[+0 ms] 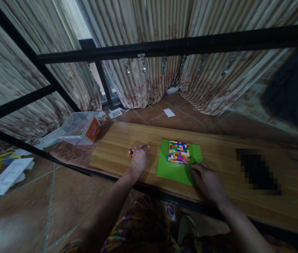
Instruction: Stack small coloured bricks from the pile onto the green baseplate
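Observation:
A green studded baseplate lies on the wooden bench, and a many-coloured block built of small toy bricks stands on it. My left hand is left of the plate, over a small pile of loose bricks that it partly hides. Its fingers are curled together; a tiny pale bit shows by the fingertips, too small to name. At the plate's right edge rests my right hand, close to the block's near right corner. Its fingers are bent and closed; what they hold, if anything, is hidden.
A clear plastic box with an orange label stands on the floor beyond the bench's left end. A pixelated dark patch covers part of the bench at right. A black metal frame with hanging clips crosses before the curtains.

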`<state>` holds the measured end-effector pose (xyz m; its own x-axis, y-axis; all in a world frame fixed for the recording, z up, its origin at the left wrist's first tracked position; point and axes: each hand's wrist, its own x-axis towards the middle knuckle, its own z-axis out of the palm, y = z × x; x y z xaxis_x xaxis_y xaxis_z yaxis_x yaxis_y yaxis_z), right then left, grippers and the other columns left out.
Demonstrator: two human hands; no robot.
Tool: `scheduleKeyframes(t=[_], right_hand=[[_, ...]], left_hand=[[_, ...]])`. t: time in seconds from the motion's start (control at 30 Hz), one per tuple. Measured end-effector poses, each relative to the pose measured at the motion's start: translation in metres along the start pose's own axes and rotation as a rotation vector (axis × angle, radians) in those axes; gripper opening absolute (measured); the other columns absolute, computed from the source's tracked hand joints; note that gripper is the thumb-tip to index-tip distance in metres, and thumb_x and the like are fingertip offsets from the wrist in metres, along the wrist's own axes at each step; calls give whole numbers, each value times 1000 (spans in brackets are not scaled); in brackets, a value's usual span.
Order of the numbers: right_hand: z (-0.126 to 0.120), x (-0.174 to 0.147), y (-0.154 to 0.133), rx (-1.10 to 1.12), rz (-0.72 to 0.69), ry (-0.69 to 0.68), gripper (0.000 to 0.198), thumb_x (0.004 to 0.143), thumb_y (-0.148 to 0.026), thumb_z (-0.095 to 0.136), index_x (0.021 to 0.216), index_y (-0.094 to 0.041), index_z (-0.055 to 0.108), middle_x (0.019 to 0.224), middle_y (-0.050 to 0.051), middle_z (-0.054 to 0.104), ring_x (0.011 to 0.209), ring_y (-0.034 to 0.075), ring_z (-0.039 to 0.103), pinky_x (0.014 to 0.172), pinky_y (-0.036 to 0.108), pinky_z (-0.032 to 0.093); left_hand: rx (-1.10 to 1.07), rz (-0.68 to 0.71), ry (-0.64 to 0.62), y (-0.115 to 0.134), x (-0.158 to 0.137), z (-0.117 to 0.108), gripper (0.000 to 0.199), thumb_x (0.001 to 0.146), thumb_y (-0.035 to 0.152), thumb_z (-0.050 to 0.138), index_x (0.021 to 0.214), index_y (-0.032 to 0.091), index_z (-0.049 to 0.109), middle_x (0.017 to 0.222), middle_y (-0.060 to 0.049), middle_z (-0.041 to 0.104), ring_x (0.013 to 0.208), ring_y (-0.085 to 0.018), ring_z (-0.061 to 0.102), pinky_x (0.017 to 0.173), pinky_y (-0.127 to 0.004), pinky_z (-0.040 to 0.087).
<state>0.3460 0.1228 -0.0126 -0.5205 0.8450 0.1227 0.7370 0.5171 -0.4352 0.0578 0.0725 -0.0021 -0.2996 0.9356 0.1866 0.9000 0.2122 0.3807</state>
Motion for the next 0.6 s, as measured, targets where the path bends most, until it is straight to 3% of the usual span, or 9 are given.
scheduleKeyframes(t=[0.37,0.47,0.6], right_hand=[[-2,2,-5,22,31,-24,23,90,-23,41,95,-18,64,95,7,63,85,19,61,79,30,45],[-3,2,-7,39,39,-17,23,90,-21,42,96,-17,63,96,7,63,87,19,61,80,29,44],[-5,2,-10,30,45,-25,23,90,-19,42,95,-17,64,95,7,63,87,18,61,81,28,44]], left_hand=[[90,-17,-23,13,-2,-5,20,89,13,42,96,16,61,92,-10,66,88,-20,63,76,-28,46],[-23,-23,-17,29,4,-10,17,90,17,44,95,17,60,84,-6,67,78,-18,64,71,-27,46],[-256,130,22,54,20,-17,18,89,17,47,92,20,64,88,-3,69,79,-14,64,73,-23,47]])
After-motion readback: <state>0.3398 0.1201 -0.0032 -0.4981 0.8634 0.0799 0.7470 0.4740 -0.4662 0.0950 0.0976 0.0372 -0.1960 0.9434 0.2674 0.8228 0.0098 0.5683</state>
